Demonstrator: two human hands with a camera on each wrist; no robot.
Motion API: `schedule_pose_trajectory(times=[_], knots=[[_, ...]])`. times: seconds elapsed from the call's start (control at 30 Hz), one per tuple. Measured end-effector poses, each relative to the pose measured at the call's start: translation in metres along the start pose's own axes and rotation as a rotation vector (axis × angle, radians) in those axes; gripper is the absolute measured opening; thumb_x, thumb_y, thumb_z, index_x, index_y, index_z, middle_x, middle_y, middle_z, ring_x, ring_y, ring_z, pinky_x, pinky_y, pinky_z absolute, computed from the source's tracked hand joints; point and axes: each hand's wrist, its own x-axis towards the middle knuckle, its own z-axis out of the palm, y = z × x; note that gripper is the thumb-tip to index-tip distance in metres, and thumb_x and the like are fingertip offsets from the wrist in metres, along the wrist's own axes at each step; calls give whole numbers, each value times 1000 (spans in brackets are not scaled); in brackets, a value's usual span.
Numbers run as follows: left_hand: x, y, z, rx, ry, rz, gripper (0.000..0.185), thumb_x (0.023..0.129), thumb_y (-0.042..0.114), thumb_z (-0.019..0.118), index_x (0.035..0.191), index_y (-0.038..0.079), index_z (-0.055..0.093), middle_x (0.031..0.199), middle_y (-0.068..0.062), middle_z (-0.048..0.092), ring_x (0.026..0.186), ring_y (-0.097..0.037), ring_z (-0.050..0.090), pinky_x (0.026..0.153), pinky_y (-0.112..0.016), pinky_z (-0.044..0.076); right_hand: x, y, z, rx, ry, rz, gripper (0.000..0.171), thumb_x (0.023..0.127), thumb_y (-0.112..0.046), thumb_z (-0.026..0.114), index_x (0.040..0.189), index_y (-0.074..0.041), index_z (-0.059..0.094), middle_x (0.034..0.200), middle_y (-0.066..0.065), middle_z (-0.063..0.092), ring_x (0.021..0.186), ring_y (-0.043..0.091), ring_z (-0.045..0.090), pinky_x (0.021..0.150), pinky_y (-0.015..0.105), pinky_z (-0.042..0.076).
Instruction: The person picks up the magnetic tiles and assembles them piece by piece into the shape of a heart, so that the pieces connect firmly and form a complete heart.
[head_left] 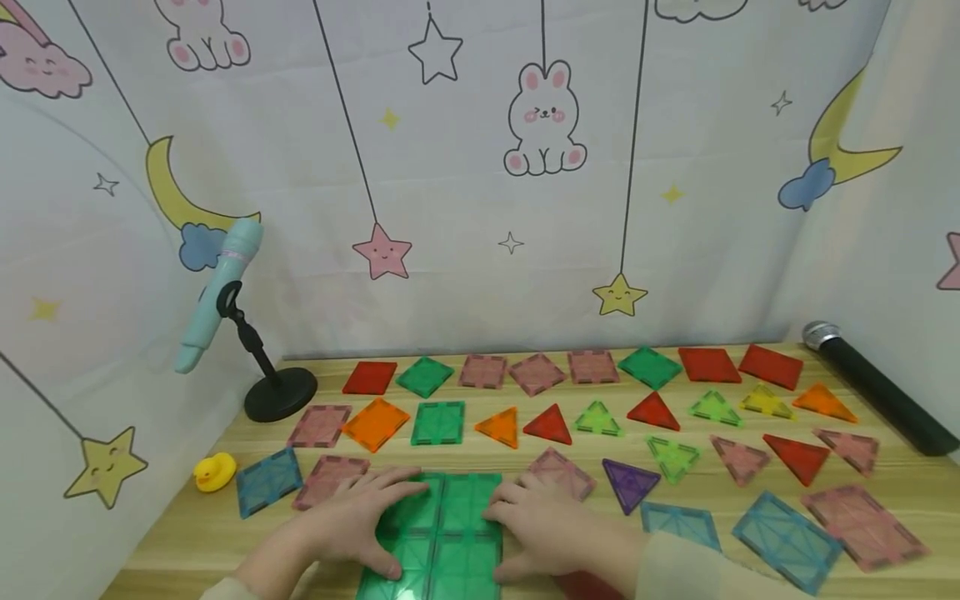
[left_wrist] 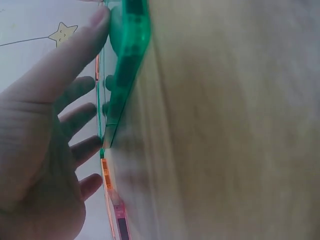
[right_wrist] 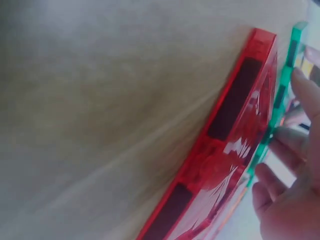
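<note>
Several green magnetic tiles point(head_left: 468, 512) lie together as a flat block on the table in front of me. My left hand point(head_left: 348, 517) rests along the block's left edge, with its thumb spread toward the near side and its fingers toward the far side. At the right edge my right hand point(head_left: 543, 521) touches the side with relaxed, slightly bent fingers. In the left wrist view the thumb and fingers lie against the green tile edge point(left_wrist: 132, 50). A red tile point(right_wrist: 240, 125) lies close beside the green block in the right wrist view, partly under my right forearm in the head view.
Rows of square and triangular tiles, such as an orange square point(head_left: 376, 424) and a purple triangle point(head_left: 630, 483), spread across the wooden table point(head_left: 202, 542). A blue microphone on a stand point(head_left: 279, 392) and a yellow duck point(head_left: 215, 472) stand left; a black microphone point(head_left: 885, 392) lies right.
</note>
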Motion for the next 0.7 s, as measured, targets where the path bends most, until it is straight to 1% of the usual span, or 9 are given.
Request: schedule_pose_trajectory(times=[0.07, 0.17, 0.23, 0.3, 0.37, 0.47, 0.53, 0.6, 0.7], knots=[[0, 0, 0, 5, -25, 12, 84, 65, 59, 76, 138, 31, 45, 147, -5, 33, 132, -42, 26, 97, -73, 9, -3, 2, -1, 34, -17, -29, 56, 82, -61, 59, 123, -22, 60, 120, -8, 53, 108, 16, 46, 93, 39, 39], [4, -14, 6, 13, -27, 49, 79, 62, 65, 74, 132, 41, 47, 145, 6, 34, 131, -39, 27, 98, -72, 8, -10, 9, -5, 98, -24, -26, 54, 83, -57, 60, 125, -23, 59, 123, -8, 52, 112, 16, 45, 96, 41, 36], [5, -15, 5, 6, -32, 74, 75, 62, 65, 74, 129, 44, 47, 144, 9, 35, 131, -38, 28, 98, -71, 8, -16, 18, -11, 170, -31, 25, 53, 83, -53, 63, 126, -21, 58, 124, -7, 51, 116, 18, 43, 97, 43, 35], [5, -17, 5, -9, -39, 89, 72, 63, 65, 74, 127, 47, 47, 144, 11, 35, 132, -38, 27, 98, -72, 7, -23, 30, -17, 222, -17, 103, 52, 83, -48, 65, 126, -19, 57, 125, -4, 51, 115, 20, 44, 97, 45, 35], [1, -7, -1, -22, -49, 94, 69, 65, 60, 75, 127, 43, 49, 143, 7, 36, 131, -38, 28, 98, -72, 8, -28, 42, -21, 257, 2, 180, 53, 83, -44, 68, 127, -16, 57, 126, 0, 50, 115, 24, 44, 96, 48, 37], [1, -13, 3, -16, -45, 103, 70, 65, 63, 74, 128, 45, 48, 144, 10, 35, 131, -37, 29, 97, -73, 7, -35, 57, -23, 257, 20, 266, 55, 83, -44, 68, 127, -12, 57, 125, 6, 51, 113, 29, 45, 93, 50, 38], [2, -18, 8, -8, -40, 107, 71, 63, 66, 72, 127, 48, 47, 144, 14, 34, 129, -36, 30, 96, -73, 9, -37, 61, -22, 247, 25, 298, 59, 82, -45, 68, 127, -9, 57, 124, 10, 51, 112, 31, 45, 93, 51, 38], [2, -21, 10, -8, -45, 113, 71, 63, 68, 71, 127, 50, 46, 144, 17, 33, 128, -35, 31, 96, -73, 10, -37, 63, -20, 254, 27, 308, 61, 82, -46, 69, 127, -8, 57, 121, 11, 51, 108, 30, 47, 90, 49, 41], [0, -14, 7, -27, -67, 115, 69, 65, 66, 71, 127, 50, 46, 144, 15, 33, 126, -35, 31, 96, -72, 14, -35, 61, -17, 271, 46, 306, 65, 80, -45, 71, 128, -4, 56, 116, 12, 51, 103, 26, 48, 84, 44, 45]])
